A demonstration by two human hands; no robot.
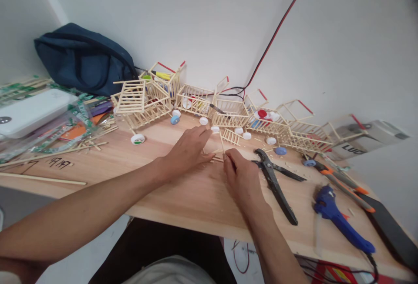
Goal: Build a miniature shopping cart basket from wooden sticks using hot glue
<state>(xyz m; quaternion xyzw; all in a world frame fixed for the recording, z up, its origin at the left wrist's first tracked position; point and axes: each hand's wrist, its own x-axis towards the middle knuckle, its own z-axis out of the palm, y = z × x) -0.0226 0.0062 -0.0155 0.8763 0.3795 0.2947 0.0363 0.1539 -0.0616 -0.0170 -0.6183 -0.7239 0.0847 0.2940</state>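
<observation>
My right hand (241, 175) is closed in a pinch on a thin wooden stick (222, 142) that points up and away from the fingertips. Just left of it, my left hand (189, 148) curves over the table, its thumb and fingers around a few short wooden sticks (216, 152) lying low between the two hands. Part of these sticks is hidden by my fingers. Right behind the hands lies a small ladder-like stick panel (231, 137). Beside my right hand rest black-handled cutting pliers (272, 179), their jaws towards the back.
Several small stick-built carts with bottle-cap wheels, such as this cart (230, 113), line the wall. A blue glue gun (342, 221) and orange-black pliers (346, 184) lie right. A white power bank (35, 112), plastic packets and a blue bag (86, 60) are left.
</observation>
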